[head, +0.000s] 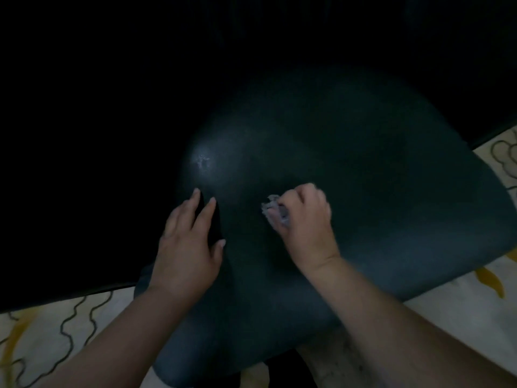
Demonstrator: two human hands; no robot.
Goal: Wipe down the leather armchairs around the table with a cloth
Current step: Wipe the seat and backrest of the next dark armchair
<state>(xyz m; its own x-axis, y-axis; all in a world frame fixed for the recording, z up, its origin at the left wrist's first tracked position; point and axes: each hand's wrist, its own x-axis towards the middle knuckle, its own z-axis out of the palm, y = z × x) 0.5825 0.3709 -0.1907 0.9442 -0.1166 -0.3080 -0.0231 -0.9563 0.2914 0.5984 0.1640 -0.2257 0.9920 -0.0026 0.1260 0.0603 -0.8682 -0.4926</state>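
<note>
Dark armchair (349, 152) on patterned floor (64, 329)

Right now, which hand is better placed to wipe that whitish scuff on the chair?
Right hand, probably: it grips the cloth. The left hand lies nearer the scuff but rests flat, clothless.

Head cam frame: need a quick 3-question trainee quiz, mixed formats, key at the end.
1. True or false: the left hand grips the cloth.
2. What lies nearest the whitish scuffed patch on the dark armchair? A) left hand's fingertips B) right hand C) patterned floor
3. Fill in: the right hand holds a crumpled, pale ____ against the leather.

Key
1. False: the left hand rests flat, fingers straight, on the armchair; the right hand has the cloth.
2. A
3. cloth
</note>
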